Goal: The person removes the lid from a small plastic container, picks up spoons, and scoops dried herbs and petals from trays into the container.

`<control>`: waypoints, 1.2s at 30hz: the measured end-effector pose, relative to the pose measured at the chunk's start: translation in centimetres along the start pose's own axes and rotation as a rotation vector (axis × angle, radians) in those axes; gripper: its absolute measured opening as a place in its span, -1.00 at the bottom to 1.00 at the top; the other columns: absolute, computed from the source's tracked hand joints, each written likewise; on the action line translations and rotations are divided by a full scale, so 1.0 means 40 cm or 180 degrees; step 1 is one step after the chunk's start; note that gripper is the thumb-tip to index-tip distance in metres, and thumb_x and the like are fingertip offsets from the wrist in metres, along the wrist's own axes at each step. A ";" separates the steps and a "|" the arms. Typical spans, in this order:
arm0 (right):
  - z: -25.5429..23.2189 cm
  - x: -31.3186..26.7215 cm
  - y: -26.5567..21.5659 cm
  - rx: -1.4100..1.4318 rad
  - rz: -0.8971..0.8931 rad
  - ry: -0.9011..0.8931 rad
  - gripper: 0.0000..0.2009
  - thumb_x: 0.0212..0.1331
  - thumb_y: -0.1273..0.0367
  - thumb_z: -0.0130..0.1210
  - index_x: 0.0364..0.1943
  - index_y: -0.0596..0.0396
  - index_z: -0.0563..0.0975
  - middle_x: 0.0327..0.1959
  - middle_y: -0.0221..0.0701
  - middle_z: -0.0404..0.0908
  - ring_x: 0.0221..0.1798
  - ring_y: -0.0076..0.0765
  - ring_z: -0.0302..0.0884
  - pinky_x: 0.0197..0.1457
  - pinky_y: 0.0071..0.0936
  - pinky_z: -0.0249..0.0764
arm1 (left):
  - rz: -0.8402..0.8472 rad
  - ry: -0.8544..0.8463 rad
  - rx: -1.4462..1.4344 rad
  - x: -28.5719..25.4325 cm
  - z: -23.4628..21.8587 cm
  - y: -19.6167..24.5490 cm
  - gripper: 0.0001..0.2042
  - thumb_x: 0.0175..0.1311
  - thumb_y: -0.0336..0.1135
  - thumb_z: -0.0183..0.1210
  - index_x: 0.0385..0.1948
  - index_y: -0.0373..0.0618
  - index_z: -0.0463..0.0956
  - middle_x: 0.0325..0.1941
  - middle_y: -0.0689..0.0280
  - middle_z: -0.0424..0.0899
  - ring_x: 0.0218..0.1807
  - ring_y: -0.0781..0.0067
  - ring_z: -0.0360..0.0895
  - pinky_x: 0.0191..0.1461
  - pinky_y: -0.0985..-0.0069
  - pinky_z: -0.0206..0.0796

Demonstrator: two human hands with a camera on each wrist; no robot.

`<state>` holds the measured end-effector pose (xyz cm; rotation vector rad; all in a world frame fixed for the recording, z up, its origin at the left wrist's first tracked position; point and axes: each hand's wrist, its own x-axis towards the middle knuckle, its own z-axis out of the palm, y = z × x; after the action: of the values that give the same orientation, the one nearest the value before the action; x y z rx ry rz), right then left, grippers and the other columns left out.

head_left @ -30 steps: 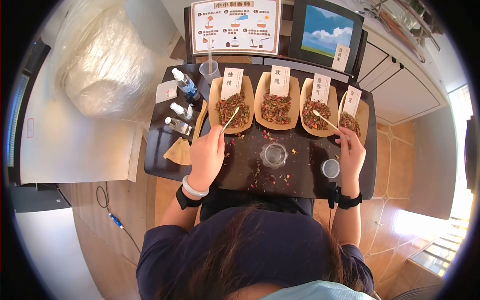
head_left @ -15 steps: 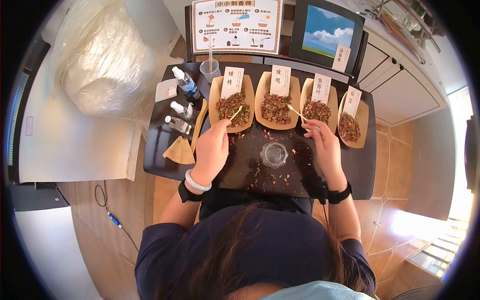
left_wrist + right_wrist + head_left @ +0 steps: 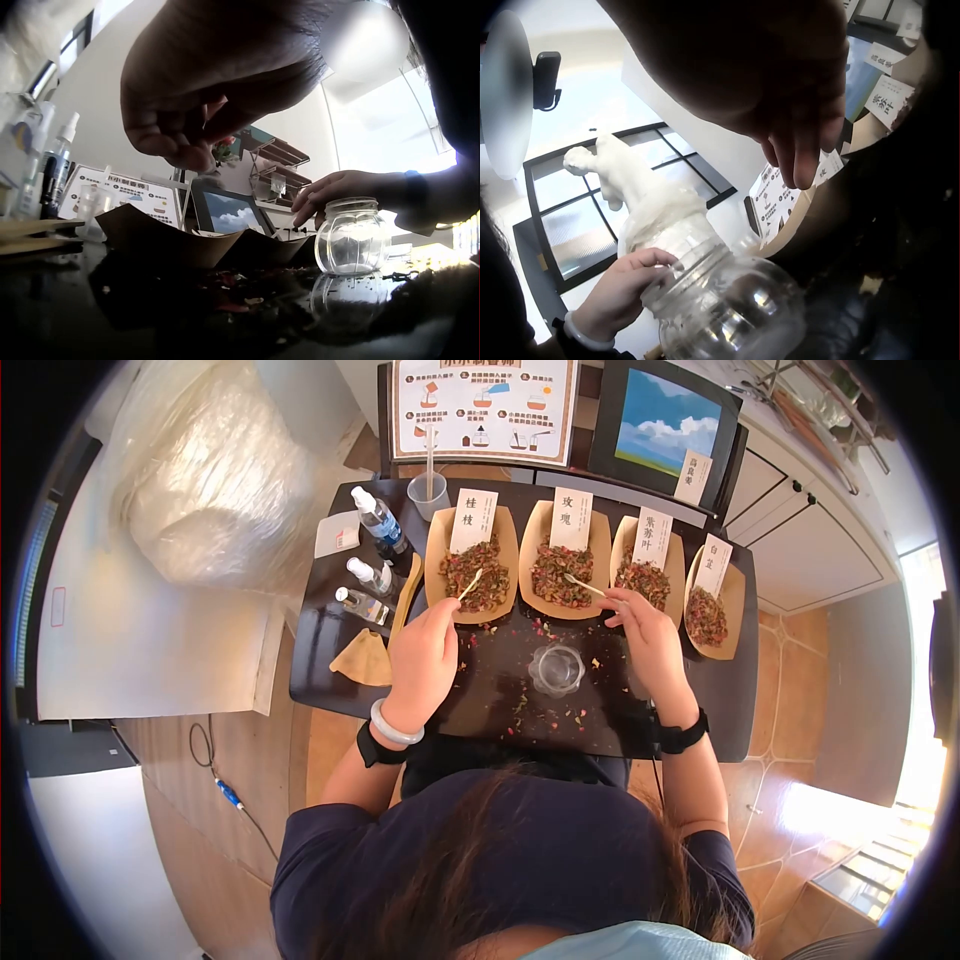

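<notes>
My left hand [image 3: 423, 665] pinches a small pale scoop [image 3: 471, 584] whose tip is in the dried petals and leaves of the leftmost brown paper tray [image 3: 437, 550]. A similar scoop [image 3: 584, 585] is pinched by my right hand [image 3: 652, 645], its tip over the petals in the second tray [image 3: 532, 545]. Between and below the hands stands a clear ribbed jar [image 3: 557, 670], uncovered. In the left wrist view the left hand [image 3: 217, 82] is above the trays, with the jar [image 3: 351, 240] to the right. The right wrist view shows the right hand [image 3: 787, 97] above the jar [image 3: 731, 311].
Two more petal-filled trays stand right, the last [image 3: 730, 605] near the table edge. At left are spray bottles [image 3: 378, 518], a plastic cup [image 3: 428, 497] and a tan fan-shaped piece [image 3: 362, 659]. Petal bits lie around the jar. An instruction sheet [image 3: 483, 410] and picture [image 3: 668, 425] stand behind.
My right hand has moved left with its scoop, from the trays on the right to the second tray. The left hand stays by the leftmost tray. The round lid seen earlier is now out of sight.
</notes>
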<state>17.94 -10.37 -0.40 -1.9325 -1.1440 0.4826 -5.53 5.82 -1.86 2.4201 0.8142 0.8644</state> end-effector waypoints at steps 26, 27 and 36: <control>-0.111 -0.085 0.079 0.0078 -0.0003 0.1587 -0.86 0.22 0.50 0.03 -0.21 0.17 0.60 -0.48 -0.41 0.47 -0.44 -0.53 0.41 -0.34 -0.59 0.33 | -0.0368 0.0407 -0.0194 -0.040 -0.021 -0.023 -0.80 0.11 -0.64 0.07 -0.24 -0.19 0.50 -0.49 0.08 0.55 -0.49 0.06 0.49 -0.44 0.34 0.26; -0.122 -0.093 0.099 0.0173 0.0071 0.1651 -0.86 0.22 0.50 0.03 -0.21 0.17 0.60 -0.47 -0.41 0.48 -0.44 -0.54 0.42 -0.33 -0.60 0.33 | -0.0363 0.0399 -0.0201 -0.040 -0.021 -0.025 -0.80 0.11 -0.64 0.07 -0.24 -0.19 0.50 -0.49 0.08 0.55 -0.49 0.06 0.49 -0.44 0.34 0.26; -0.132 -0.128 0.149 -0.0337 0.0548 0.1383 -0.86 0.21 0.47 0.06 -0.23 0.17 0.61 -0.52 -0.44 0.50 -0.49 -0.58 0.39 -0.37 -0.60 0.32 | -0.0642 0.0199 -0.0258 -0.030 -0.006 -0.020 -0.85 0.17 -0.60 0.04 -0.27 -0.16 0.50 -0.61 0.10 0.45 -0.59 0.15 0.41 -0.49 0.38 0.19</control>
<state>22.07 -18.65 -2.47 -2.1043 -0.7399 0.0799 -6.76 5.66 -2.67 2.2059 1.0070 0.8797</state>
